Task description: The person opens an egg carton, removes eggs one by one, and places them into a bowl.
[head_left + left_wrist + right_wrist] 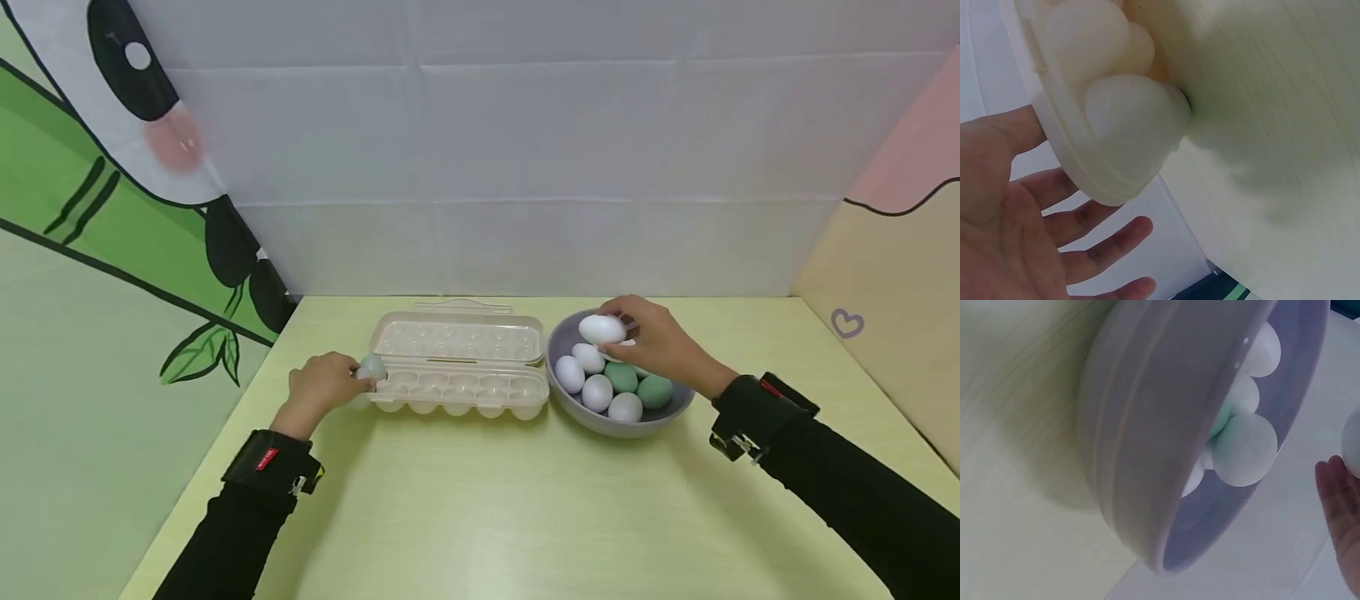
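Observation:
A clear plastic egg carton (462,406) lies on the table with its lid (457,337) folded back. At the carton's left end, my left hand (321,385) pinches a pale greenish egg (372,367) between thumb and fingers. From the left wrist view, the left hand (1016,219) is beside the carton's end (1129,131); the egg is hidden there. My right hand (654,340) holds a white egg (602,329) over a grey-purple bowl (622,429) of white and green eggs. Part of that held egg (1352,444) shows at the right wrist view's edge.
The bowl stands just right of the carton on a pale wooden table (480,508). Behind the table hangs a light printed cloth (525,167), with patterned panels at both sides.

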Demonstrator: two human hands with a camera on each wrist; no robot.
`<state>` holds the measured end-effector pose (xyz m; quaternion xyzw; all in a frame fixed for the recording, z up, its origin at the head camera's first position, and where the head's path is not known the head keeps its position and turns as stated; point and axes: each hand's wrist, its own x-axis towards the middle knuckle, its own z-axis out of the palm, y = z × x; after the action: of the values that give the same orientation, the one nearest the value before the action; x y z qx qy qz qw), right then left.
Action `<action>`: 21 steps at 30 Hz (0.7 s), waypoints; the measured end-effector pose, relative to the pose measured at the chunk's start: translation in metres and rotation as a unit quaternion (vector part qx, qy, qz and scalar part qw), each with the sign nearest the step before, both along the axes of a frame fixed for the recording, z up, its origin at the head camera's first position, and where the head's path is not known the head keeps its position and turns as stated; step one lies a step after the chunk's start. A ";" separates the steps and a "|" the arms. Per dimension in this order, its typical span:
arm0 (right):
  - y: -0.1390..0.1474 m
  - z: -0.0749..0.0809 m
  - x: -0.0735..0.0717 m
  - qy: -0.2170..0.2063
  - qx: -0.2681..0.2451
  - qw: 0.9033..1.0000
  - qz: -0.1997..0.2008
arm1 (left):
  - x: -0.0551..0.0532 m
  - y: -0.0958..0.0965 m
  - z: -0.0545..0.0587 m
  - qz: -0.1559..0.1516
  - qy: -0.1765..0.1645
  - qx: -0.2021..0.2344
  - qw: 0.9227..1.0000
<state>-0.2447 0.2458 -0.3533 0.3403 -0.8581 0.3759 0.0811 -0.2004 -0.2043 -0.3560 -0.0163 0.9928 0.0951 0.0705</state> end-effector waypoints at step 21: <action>0.052 -0.028 0.012 -0.075 0.125 0.988 -0.047 | 0.001 0.003 -0.002 -0.023 0.041 0.008 0.999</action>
<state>-0.2326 0.2977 -0.3815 0.2779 -0.9170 0.2861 -0.0093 -0.1993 -0.2014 -0.3583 0.0111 0.9942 0.1021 0.0322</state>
